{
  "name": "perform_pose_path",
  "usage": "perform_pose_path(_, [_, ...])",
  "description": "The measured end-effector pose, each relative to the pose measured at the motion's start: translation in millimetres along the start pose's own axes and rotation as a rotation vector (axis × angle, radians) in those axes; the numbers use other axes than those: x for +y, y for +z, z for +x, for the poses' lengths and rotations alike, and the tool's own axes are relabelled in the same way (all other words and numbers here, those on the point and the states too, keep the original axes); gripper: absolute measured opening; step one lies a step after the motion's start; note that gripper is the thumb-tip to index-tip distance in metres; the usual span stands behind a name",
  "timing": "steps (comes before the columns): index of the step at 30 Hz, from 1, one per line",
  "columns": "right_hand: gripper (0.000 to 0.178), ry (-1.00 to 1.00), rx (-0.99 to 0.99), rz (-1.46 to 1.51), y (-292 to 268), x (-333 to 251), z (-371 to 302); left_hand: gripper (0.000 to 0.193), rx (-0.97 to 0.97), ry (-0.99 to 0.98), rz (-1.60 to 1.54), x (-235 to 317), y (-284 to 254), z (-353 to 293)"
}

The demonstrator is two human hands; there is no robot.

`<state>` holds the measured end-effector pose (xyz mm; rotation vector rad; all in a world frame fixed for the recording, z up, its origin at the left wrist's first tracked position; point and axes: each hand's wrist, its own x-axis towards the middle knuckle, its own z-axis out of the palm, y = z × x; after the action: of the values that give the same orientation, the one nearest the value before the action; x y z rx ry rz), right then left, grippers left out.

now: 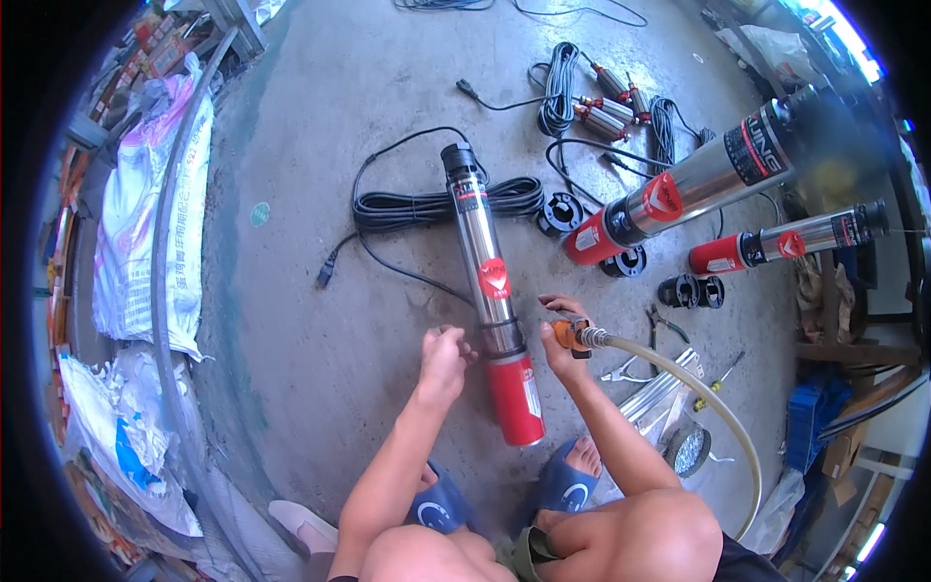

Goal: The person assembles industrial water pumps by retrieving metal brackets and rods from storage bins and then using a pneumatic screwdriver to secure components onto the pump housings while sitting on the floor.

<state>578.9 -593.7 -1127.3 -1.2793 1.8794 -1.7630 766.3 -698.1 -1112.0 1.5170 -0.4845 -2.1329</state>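
1. Position: we locate the steel-and-red cylinder point(490, 303) lying on the grey floor point(291, 339), between our two hands and ahead of our feet.
2. Long axis: it runs away from us, leaning slightly left, with the black cap point(458, 157) at the far end and the red sleeve point(516, 403) nearest us.
3. Nearer hand: our left hand point(443, 361) is just beside the dark collar point(502, 338), slightly closer than the right; we cannot tell whether its fingers touch.
4. Appearance: we note a polished steel barrel, a round red sticker on it, and a pale label on the sleeve.
5. Left hand state: fingers curled closed; we cannot tell whether they pinch anything small.
6. Right hand state: our right hand point(561, 357) grips an orange tool point(567, 336) fed by a pale hose point(713, 398), on the cylinder's right.
7. Surroundings: a black cable coil point(388, 210) crosses behind the upper barrel. To the right we see a larger cylinder point(703, 177), a smaller cylinder point(810, 234) and pliers point(665, 330).
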Motion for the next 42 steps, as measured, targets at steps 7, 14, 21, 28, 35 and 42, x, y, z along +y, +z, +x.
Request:
perform_pose_path(7, [0.037,0.330,-0.056,0.132,6,-3,16,0.015,-0.291,0.136,-0.360,24,6,30])
perform_pose_path(14, [0.029,0.207,-0.114,0.371,45,-91,95,0.031,-0.437,0.190,-0.272,44,46,46])
perform_pose_path(21, [0.030,0.131,0.002,0.778,80,-127,135,0.024,-0.665,0.062,-0.510,71,56,36])
perform_pose_path(28, [0.029,0.066,0.059,0.843,87,-130,139,0.025,-0.517,0.007,-0.502,90,74,8])
perform_pose_path(35, [0.031,0.058,0.028,0.833,99,-104,163,0.028,-0.478,-0.103,-0.575,101,95,45])
perform_pose_path(42, [0.029,0.057,-0.093,0.571,124,-47,204,0.025,-0.308,-0.185,-0.681,129,120,102])
